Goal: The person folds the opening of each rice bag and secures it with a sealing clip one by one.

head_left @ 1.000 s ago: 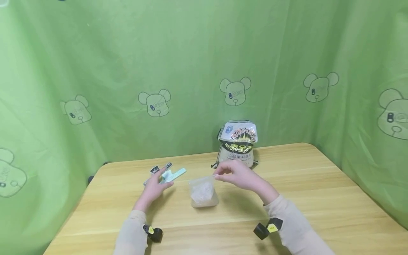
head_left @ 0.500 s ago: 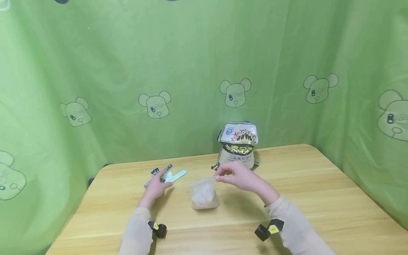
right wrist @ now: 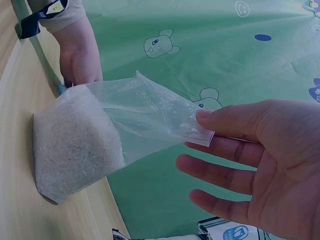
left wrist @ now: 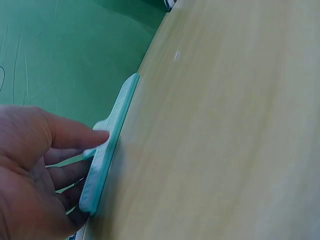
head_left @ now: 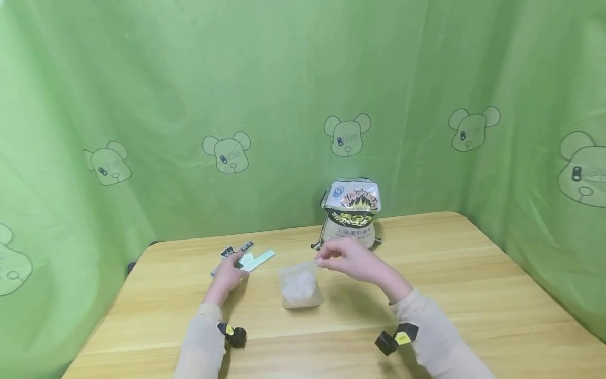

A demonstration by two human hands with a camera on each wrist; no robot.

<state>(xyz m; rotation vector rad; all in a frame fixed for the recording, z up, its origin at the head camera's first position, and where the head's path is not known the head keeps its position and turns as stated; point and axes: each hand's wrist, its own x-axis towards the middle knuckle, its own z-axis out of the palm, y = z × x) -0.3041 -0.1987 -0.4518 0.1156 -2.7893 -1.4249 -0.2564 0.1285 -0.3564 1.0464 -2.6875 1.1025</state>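
Note:
My left hand (head_left: 228, 273) is over two sealing clips at the table's left. Its thumb and fingers pinch the mint-green bag clip (left wrist: 109, 150) in the left wrist view, the thumb on its near face and the fingers behind. A dark patterned clip (head_left: 228, 251) with a crown-like top lies beside it, partly covered by the hand. My right hand (head_left: 352, 260) pinches the top corner of a clear plastic bag (right wrist: 155, 112) between thumb and index finger, the other fingers spread free. White rice (right wrist: 75, 145) fills the bag's lower part, which stands on the table.
Behind my right hand a larger printed rice sack (head_left: 351, 213) stands near the table's back edge. A green curtain (head_left: 284, 79) with bear-head prints hangs behind and beside the wooden table (head_left: 454, 305).
The left thumb, earlier stretched out, has drawn in against the mint-green clip, and the fingers have gathered on it. My right hand keeps pinching the bag corner in the same place.

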